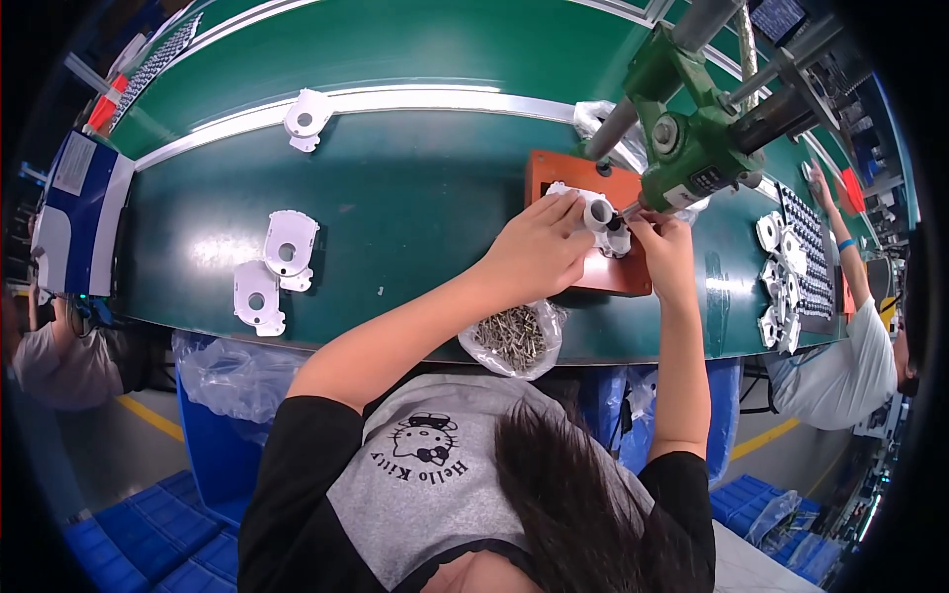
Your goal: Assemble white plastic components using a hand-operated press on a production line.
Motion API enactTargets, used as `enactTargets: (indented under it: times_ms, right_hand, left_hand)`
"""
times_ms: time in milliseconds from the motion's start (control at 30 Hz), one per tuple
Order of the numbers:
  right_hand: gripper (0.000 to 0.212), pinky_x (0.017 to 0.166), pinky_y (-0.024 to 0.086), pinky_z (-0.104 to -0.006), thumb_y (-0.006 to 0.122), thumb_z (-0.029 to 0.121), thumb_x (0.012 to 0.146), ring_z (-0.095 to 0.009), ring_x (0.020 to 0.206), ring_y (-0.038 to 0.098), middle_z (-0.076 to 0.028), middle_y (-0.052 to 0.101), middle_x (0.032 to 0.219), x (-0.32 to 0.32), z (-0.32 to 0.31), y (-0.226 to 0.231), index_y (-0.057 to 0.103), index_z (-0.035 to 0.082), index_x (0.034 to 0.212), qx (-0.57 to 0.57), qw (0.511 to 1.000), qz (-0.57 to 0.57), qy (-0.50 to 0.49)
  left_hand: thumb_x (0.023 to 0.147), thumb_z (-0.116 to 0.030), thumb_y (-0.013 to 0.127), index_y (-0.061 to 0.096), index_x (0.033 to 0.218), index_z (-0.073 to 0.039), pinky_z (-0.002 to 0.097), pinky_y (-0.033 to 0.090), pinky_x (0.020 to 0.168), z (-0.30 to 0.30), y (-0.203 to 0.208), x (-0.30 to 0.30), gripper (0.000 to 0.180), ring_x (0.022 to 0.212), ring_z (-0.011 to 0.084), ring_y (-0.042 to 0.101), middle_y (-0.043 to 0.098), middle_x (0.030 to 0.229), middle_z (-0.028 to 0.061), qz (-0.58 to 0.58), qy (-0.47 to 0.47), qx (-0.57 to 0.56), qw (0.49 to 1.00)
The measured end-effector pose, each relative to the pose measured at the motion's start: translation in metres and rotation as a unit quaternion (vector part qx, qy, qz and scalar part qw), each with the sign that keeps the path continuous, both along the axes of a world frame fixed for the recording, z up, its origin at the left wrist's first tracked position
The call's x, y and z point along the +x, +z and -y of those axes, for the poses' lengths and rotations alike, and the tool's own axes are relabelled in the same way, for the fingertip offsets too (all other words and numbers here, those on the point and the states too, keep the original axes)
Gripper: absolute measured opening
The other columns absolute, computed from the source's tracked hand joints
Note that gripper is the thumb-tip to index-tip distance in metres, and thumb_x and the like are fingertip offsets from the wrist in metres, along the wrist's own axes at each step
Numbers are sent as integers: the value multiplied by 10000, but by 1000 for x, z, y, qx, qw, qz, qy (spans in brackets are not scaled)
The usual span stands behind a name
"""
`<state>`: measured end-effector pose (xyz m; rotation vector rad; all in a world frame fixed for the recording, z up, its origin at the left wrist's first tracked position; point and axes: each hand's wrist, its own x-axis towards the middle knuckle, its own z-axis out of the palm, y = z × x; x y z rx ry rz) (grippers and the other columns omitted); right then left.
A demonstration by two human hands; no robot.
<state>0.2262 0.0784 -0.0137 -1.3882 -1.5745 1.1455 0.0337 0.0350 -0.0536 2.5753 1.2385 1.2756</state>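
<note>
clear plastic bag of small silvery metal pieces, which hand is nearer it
Left. The left hand is just beyond the clear bag; the right hand is farther off, beyond it to the right.

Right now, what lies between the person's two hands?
In the head view, a white part with a round opening, over the orange block, lies between the left hand and the right hand.

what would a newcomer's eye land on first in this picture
Likely the big green machine at upper right, above an orange base. Next, the left hand and right hand meeting around a white part on that base. Nearer the person, a bag of small metal pieces.
</note>
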Motion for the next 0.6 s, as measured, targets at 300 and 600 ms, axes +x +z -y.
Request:
enactTargets:
  times_ms: [300,600]
  right_hand:
    - [207,614,417,-246,632,92,789,-91,656,508,-42,598,767,-2,-4,-9,597,-51,935,26,999,6,18]
    - [390,886,437,-317,595,57,826,-159,1007,534,-62,556,1121,45,-60,-23,483,27,1198,-7,981,-186,59]
  left_hand:
    - [775,-153,599,609,850,-57,419,394,993,0,5,-2,122,1119,323,539,600,1120,207,-27,7,-14,1000]
    - [726,-202,607,600,857,-39,431,345,1022,2,0,-7,210,1142,370,507,581,1116,253,-31,-10,-18,999]
